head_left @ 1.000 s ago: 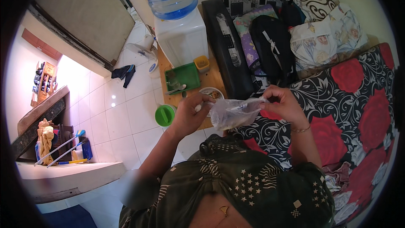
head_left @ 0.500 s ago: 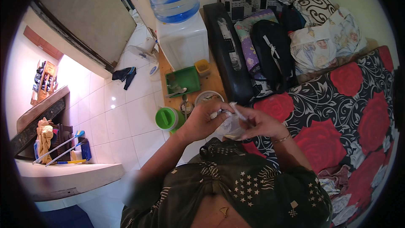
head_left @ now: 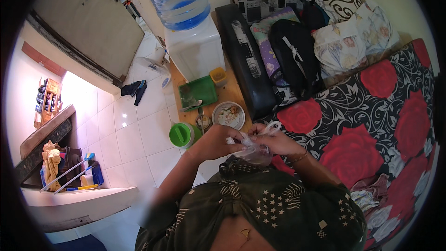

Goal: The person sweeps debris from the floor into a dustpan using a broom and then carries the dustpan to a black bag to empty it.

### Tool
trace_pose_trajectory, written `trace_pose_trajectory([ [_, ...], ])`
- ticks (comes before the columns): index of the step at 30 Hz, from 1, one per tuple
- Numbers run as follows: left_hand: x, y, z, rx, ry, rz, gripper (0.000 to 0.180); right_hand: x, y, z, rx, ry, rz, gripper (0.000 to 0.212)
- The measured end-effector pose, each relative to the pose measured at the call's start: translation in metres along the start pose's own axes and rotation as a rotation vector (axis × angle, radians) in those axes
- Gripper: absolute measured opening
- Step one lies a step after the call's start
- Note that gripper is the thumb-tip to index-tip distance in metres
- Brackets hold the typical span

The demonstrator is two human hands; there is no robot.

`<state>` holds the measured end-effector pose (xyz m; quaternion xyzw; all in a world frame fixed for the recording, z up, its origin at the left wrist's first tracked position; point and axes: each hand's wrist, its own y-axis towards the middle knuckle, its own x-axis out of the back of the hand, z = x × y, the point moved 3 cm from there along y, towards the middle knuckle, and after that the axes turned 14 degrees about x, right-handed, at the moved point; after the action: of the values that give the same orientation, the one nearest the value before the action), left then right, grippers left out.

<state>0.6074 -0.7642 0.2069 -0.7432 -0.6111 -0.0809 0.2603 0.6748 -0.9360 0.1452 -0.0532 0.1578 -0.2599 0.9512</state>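
Observation:
A clear plastic bag (head_left: 256,154) hangs between my two hands in front of my body, its contents too blurred to name. My left hand (head_left: 222,140) is closed on the bag's gathered top, with a white crumpled bit showing at the fingers. My right hand (head_left: 278,144) pinches the bag's neck from the other side, and a loop of the plastic sticks up above its fingers. Just beyond the hands, a round plate (head_left: 236,122) with food remains lies on the wooden table (head_left: 227,94). A spoon (head_left: 200,112) rests upon a small round container (head_left: 204,122) beside the plate.
A green tray (head_left: 210,96) holds a glass and a spoon, near a yellow tub (head_left: 218,75). The green-lidded jug (head_left: 181,135) stands left of my hand. Behind is a water dispenser (head_left: 195,51). A bed with a rose-patterned sheet (head_left: 357,153) lies right; a black backpack (head_left: 295,51) stands beyond.
My hands have drawn closer together around the bag's top, and the right hand has shifted left. The plate shows more fully now, and the view has shifted slightly.

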Motion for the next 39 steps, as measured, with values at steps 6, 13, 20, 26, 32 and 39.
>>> trace_pose_trajectory([
  [6,-0.012,0.006,-0.018,-0.242,0.002,-0.071,0.007,0.004,0.004,-0.013,0.081,0.113,-0.083,0.018],
  [13,-0.012,0.033,0.011,0.105,-0.301,0.080,0.029,-0.002,0.004,0.025,0.097,0.103,0.178,0.014],
  [20,-0.030,0.051,0.048,0.121,-0.383,0.178,0.027,0.015,0.014,0.032,0.562,-0.622,-0.096,0.015],
  [26,-0.049,0.075,0.067,0.067,-0.429,0.188,0.031,0.016,0.026,0.032,0.757,-1.144,-0.396,0.016],
  [32,-0.025,0.087,0.040,0.370,-0.782,-0.011,0.026,0.028,0.048,0.055,0.881,-1.188,-0.321,0.016],
  [39,0.009,0.112,0.050,0.245,-0.277,-0.347,0.025,0.045,0.053,0.029,0.770,-0.999,-0.270,0.015],
])
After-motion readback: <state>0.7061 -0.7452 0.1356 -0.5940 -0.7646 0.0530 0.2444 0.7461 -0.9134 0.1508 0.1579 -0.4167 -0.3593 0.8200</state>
